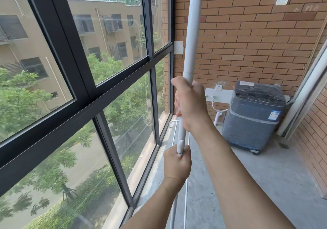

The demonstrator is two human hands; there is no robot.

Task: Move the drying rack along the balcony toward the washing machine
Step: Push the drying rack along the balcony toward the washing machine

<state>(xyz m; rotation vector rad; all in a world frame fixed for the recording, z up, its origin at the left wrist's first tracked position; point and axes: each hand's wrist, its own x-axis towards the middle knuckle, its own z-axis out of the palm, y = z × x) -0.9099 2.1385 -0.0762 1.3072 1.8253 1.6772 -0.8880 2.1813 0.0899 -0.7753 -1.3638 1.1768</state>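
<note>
The drying rack (192,34) is a white, folded frame whose upright pole rises in front of me, close to the window. My right hand (191,103) grips the pole about midway up. My left hand (177,163) is closed around a joint lower on the same pole. Thin white rails of the rack run down toward the floor below my hands. The washing machine (253,115), dark grey and wrapped in clear plastic, stands at the far end of the balcony against the brick wall, beyond and to the right of the rack.
Dark-framed windows (113,87) line the left side, with a low sill (150,159) beneath. A brick wall (247,39) closes the far end. A white tap and hose (216,108) sit left of the machine. A sliding door frame (307,90) stands on the right. The floor (256,184) is bare concrete.
</note>
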